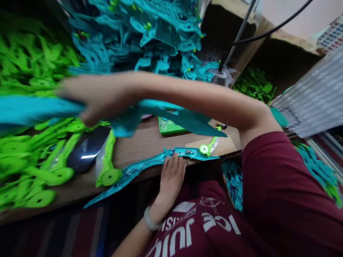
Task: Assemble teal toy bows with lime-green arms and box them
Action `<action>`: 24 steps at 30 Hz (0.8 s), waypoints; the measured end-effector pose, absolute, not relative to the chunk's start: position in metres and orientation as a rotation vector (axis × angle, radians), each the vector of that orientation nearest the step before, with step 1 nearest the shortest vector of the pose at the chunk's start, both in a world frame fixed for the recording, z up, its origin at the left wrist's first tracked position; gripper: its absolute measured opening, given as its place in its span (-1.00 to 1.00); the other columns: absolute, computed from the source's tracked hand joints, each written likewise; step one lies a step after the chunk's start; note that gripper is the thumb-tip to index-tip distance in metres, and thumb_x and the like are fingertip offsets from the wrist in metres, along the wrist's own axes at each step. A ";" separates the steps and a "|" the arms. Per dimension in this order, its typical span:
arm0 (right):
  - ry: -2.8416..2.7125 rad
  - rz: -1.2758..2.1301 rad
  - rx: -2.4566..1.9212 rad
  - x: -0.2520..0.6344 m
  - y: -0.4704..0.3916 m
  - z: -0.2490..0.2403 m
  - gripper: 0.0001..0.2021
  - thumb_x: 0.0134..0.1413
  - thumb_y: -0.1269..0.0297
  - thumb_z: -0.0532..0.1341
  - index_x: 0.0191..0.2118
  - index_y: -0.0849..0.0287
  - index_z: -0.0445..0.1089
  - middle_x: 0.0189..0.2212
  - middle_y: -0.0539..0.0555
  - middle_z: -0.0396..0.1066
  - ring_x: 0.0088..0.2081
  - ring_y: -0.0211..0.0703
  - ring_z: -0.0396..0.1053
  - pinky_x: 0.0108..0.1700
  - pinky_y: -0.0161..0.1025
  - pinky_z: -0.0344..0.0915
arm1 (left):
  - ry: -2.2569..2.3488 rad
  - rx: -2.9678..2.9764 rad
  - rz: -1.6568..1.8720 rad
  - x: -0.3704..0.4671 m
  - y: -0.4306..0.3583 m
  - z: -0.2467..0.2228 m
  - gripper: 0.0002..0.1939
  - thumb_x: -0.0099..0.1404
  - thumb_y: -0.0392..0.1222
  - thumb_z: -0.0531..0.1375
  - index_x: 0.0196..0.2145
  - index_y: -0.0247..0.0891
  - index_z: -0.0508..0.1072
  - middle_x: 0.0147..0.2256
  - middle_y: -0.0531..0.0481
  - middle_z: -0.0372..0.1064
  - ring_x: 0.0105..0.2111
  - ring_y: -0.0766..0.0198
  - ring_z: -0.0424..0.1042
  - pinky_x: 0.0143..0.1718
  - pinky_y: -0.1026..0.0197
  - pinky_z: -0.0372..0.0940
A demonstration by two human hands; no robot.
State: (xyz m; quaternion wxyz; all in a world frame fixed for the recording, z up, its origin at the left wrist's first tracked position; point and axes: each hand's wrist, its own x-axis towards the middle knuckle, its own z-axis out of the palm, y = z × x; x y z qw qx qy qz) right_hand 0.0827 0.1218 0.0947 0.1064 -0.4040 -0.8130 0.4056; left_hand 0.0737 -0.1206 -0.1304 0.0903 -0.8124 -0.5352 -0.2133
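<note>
A long teal shell (144,164) lies along the near edge of the table with its hollow side up; small parts and wires show inside. My left hand (173,175) is at its middle, fingers together over the near rim, thumb hidden. My right arm reaches across to the left. My right hand (93,94), blurred by motion, is closed around another long teal piece (34,109), held above the table. A lime green part with a round white-centred end (205,149) touches the right part of the shell.
Lime green parts (34,178) are heaped at the left, teal parts (160,28) at the back. A dark glossy object (87,151) and a green part (108,175) lie left of the shell. Behind are a green basket (171,126) and a metal pole (238,35); open cartons stand back right.
</note>
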 end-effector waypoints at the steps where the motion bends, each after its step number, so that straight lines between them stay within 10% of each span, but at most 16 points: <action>1: -2.409 1.345 -1.100 0.091 0.106 0.078 -0.74 0.30 0.26 0.16 -0.16 0.44 0.41 -0.52 -0.13 0.34 -0.44 -0.44 0.44 -0.45 -0.57 0.27 | -1.608 -2.401 -0.634 0.076 -0.122 -0.131 -0.69 0.48 -0.24 0.05 -0.02 -0.47 0.50 0.04 -0.41 0.48 -0.02 -0.08 0.52 0.14 -0.10 0.31; 10: -1.921 2.557 -0.752 0.145 0.075 0.004 -0.81 0.40 0.30 0.03 -0.05 0.30 0.28 -0.62 -0.20 0.12 -0.68 -0.43 0.05 -0.65 -0.48 0.02 | -1.565 -2.400 -0.771 0.074 -0.116 -0.123 -0.76 0.41 -0.34 0.05 -0.21 -0.48 0.52 -0.07 -0.49 0.51 -0.10 -0.15 0.54 0.04 -0.12 0.38; 24: -2.380 1.811 -0.894 0.167 0.074 0.009 -0.60 0.20 -0.02 0.23 -0.09 0.25 0.38 -0.52 -0.11 0.21 -0.49 -0.31 0.18 -0.44 -0.34 0.14 | -1.663 -2.353 -0.658 0.080 -0.123 -0.137 -0.73 0.35 -0.45 0.08 -0.07 -0.49 0.51 0.06 -0.44 0.47 0.06 -0.08 0.49 0.14 -0.10 0.34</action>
